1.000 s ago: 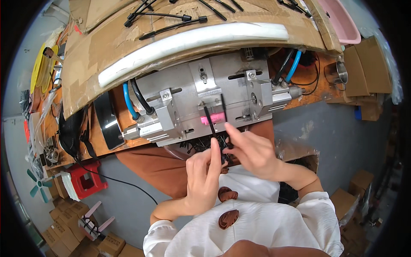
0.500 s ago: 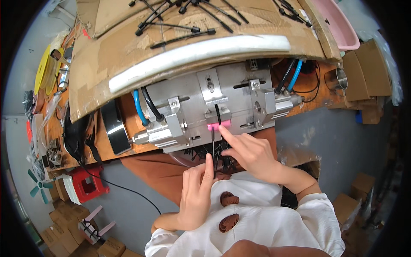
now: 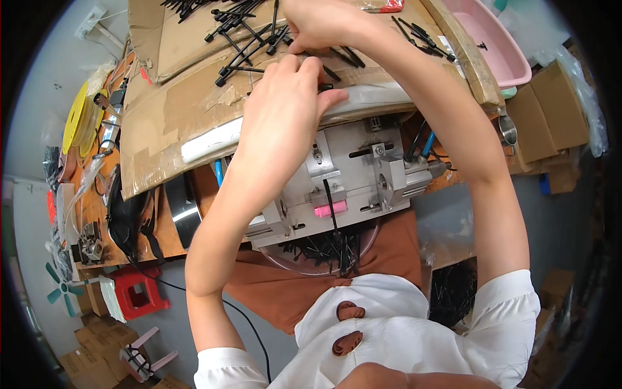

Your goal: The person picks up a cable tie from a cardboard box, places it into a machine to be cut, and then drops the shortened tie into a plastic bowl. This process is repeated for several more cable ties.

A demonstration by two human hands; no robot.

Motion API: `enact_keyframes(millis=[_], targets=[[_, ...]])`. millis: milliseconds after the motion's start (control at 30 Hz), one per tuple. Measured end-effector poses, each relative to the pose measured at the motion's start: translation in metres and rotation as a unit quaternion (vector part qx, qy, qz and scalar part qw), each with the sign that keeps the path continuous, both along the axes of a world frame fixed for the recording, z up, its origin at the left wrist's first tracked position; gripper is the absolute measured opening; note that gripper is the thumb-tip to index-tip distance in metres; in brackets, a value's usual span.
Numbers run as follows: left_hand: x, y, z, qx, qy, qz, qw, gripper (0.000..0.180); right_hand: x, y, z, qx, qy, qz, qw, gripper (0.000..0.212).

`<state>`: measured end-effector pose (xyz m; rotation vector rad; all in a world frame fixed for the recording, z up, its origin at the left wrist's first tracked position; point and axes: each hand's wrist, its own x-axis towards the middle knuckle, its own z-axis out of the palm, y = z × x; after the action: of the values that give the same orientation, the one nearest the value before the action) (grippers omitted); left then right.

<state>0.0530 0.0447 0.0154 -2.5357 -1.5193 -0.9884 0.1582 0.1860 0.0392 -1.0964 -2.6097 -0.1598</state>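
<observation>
My left hand [image 3: 285,97] bends over the front of the cardboard, thumb and fingers around a black stick-like part [image 3: 325,86] with a blocky head; most of that part is hidden. Beyond it, my right hand [image 3: 321,24] curls down among loose black parts [image 3: 243,42] of the same kind, its fingertips hidden. Nearer me lies a metal fixture [image 3: 301,194] with side clamps. One thin black part [image 3: 333,201] runs from its middle block towards my lap, beside a small pink cylinder [image 3: 322,211].
A bowl [image 3: 372,243] of black parts rests at my lap. White padding [image 3: 210,141] edges the cardboard [image 3: 152,152]. Blue hose [image 3: 218,172] and a dark phone-like slab [image 3: 183,211] are left; a pink basin [image 3: 518,61] and open carton [image 3: 551,113] are right.
Both hands have moved forward from the fixture to the black parts on the cardboard. The left now covers the part nearest the edge. The view has shifted slightly.
</observation>
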Motion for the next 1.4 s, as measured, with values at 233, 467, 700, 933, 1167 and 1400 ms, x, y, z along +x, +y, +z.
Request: enact_keyframes(millis=[233, 467, 700, 933, 1167, 1400], targets=[[-0.054, -0.08, 0.024, -0.161, -0.17, 0.03, 0.972, 0.019, 0.029, -0.033, 0.058, -0.368, 0.153, 0.005, 0.917, 0.017], [-0.018, -0.175, -0.051, -0.082, -0.149, 0.067, 0.983, 0.057, 0.084, -0.085, 0.055, -0.421, 0.435, 0.102, 0.789, 0.05], [0.033, -0.172, -0.109, -0.102, 0.015, 0.08, 0.991, 0.067, 0.112, -0.139, 0.022, -0.354, 0.593, 0.155, 0.706, 0.038], [0.036, -0.171, -0.11, -0.104, 0.038, 0.092, 0.99, 0.07, 0.107, -0.195, -0.009, -0.204, 0.587, 0.078, 0.78, 0.025], [0.01, -0.134, -0.054, -0.087, -0.016, 0.019, 0.996, 0.064, 0.092, -0.268, -0.093, -0.12, 0.344, 0.052, 0.93, 0.059], [-0.046, 0.012, -0.003, -0.098, -0.019, -0.005, 0.995, 0.028, 0.062, -0.279, -0.142, -0.15, 0.31, 0.057, 0.937, 0.066]])
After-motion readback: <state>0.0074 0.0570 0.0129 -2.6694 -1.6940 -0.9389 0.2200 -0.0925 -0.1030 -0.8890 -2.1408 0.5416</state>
